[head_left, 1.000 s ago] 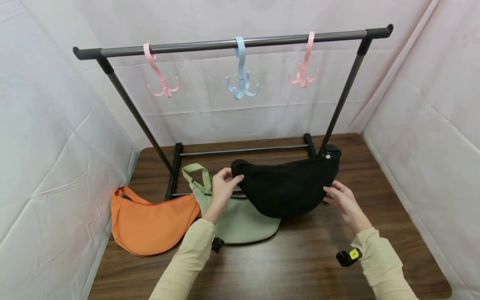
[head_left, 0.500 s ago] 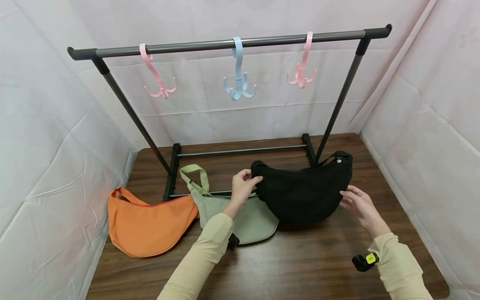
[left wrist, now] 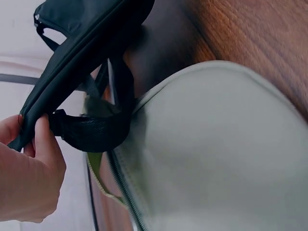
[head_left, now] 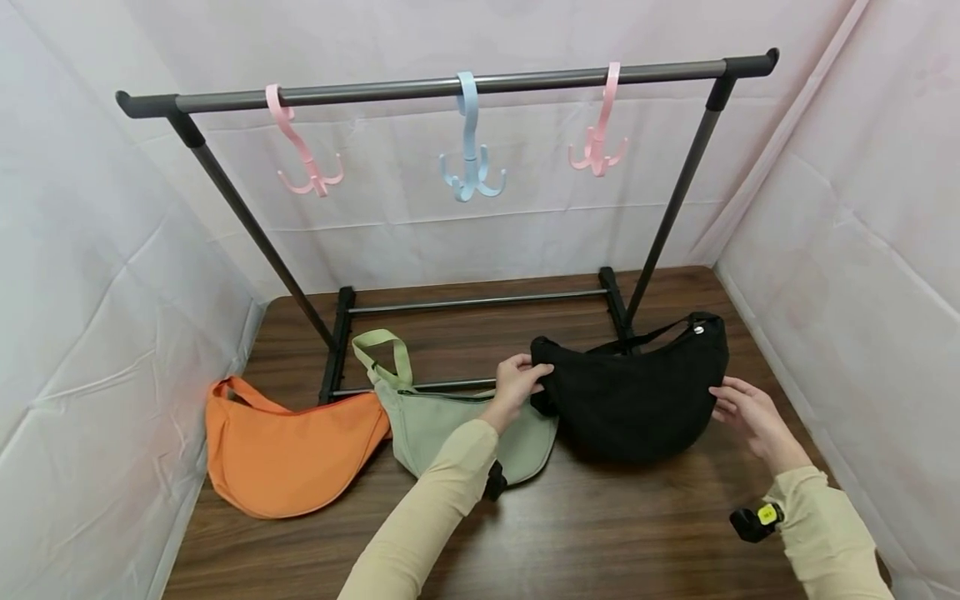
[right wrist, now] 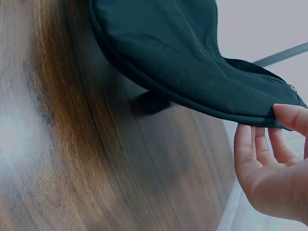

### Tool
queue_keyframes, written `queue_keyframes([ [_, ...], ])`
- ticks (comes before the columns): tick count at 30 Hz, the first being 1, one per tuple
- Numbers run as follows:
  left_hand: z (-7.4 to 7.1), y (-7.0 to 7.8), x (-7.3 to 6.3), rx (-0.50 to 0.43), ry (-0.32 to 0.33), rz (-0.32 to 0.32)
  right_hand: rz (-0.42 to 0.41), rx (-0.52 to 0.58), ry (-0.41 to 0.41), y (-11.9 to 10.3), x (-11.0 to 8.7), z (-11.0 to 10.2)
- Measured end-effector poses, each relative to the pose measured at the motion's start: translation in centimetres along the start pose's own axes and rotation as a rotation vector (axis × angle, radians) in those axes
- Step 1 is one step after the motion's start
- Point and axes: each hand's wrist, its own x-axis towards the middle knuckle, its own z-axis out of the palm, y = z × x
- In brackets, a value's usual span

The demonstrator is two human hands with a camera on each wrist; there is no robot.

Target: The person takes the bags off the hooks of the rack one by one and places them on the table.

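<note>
A black crescent-shaped shoulder bag [head_left: 637, 400] is held between both hands, above the right part of the table. My left hand [head_left: 517, 383] pinches its left upper corner between thumb and fingers. At its right edge, my right hand [head_left: 753, 417] pinches the fabric, thumb on the near face and fingers behind. In the left wrist view the bag's black strap [left wrist: 96, 132] hangs in a loop beside the left hand. A sage green bag [head_left: 442, 425] lies flat under the left forearm, partly hidden by it. To its left lies an orange bag [head_left: 296, 454].
A dark metal rack [head_left: 375, 92] stands at the back of the wooden table [head_left: 600, 533]. From its bar hang a left pink hook [head_left: 300, 150], a blue hook [head_left: 470, 142] and a right pink hook [head_left: 602, 125]. Pale curtains [head_left: 90, 292] enclose the table.
Both hands have carried the black bag to the right and a little toward me, lowering it. More of the green bag shows. The orange and green bags stay put.
</note>
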Motion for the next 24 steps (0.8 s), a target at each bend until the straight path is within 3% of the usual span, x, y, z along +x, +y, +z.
queue_keyframes([
  [7, 1.0, -1.0, 0.5, -0.089, 0.002, -0.107, 0.055, -0.042, 0.041, 0.0, 0.0, -1.0],
  [9, 1.2, -1.4, 0.5, -0.099, -0.007, -0.103, 0.086, -0.071, 0.057, 0.1, 0.0, -1.2],
  [13, 1.3, -0.4, -0.7, -0.096, -0.029, -0.119, 0.139, -0.103, 0.078, 0.5, 0.1, -1.6],
  [16, 1.4, -0.5, -0.5, -0.093, -0.034, -0.149, 0.158, -0.096, 0.076, 0.9, 0.3, -1.8],
  [19, 1.7, -2.2, 1.0, -0.087, -0.025, -0.13, 0.169, -0.083, 0.078, 1.1, 0.5, -2.1],
  [24, 2.1, -9.3, 7.5, -0.11, -0.017, -0.088, 0.184, -0.071, 0.089, 1.4, 0.7, -2.5],
])
